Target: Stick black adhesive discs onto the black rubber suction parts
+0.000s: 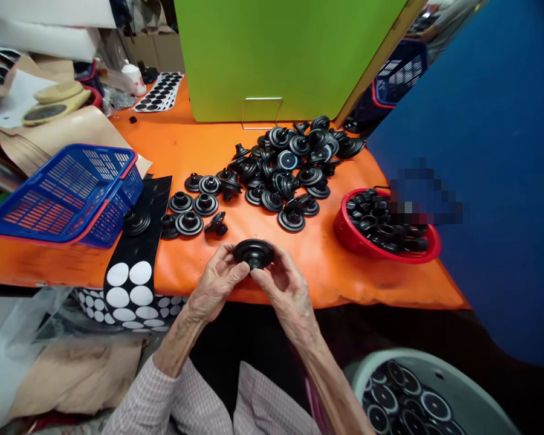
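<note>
Both my hands grip one black round plastic part point(254, 249), a wide ringed disc with a short stem turned toward me. My left hand point(217, 278) pinches it from the left, thumb against the stem. On the other side my right hand point(283, 284) closes on it, its thumb also by the stem. The part is held just over the front edge of the orange tabletop point(185, 266). Beyond my hands lies a loose pile of similar black parts point(272, 172). Several more sit in a small group point(189, 222) to the left, most with stems up.
A blue basket point(63, 199) stands left, beside a black strip with white round stickers point(129, 284) hanging over the edge. At right is a red bowl point(353, 238) of black pieces. A pale tub point(471, 386) of round parts stands below. A green board point(276, 54) rises behind.
</note>
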`<action>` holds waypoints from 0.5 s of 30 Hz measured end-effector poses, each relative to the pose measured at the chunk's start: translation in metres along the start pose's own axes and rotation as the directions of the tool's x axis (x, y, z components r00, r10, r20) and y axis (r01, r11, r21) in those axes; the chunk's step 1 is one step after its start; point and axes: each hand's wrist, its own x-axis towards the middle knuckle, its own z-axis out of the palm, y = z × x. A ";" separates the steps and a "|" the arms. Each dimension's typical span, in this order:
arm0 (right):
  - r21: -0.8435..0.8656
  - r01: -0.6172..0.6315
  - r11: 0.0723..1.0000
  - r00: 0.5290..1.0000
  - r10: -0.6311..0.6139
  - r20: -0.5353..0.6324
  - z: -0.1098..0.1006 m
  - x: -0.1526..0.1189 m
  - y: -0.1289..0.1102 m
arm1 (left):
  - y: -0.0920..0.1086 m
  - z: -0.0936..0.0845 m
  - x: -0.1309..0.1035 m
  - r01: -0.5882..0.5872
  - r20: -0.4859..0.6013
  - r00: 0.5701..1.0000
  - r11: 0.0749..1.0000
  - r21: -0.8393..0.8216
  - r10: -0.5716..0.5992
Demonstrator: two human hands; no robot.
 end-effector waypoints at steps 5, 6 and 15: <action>0.032 0.001 0.999 1.000 -0.001 -0.002 0.003 -0.003 -0.003 | -0.003 -0.001 -0.002 -0.024 0.050 0.998 1.000 0.003 0.024; 0.022 0.003 1.000 1.000 -0.003 -0.004 0.004 -0.004 -0.004 | -0.004 -0.001 -0.002 -0.030 0.053 0.998 0.999 0.020 0.029; -0.115 0.010 0.993 0.998 -0.003 0.063 -0.004 0.005 0.001 | -0.008 0.005 -0.002 -0.051 -0.053 0.997 0.985 0.166 0.061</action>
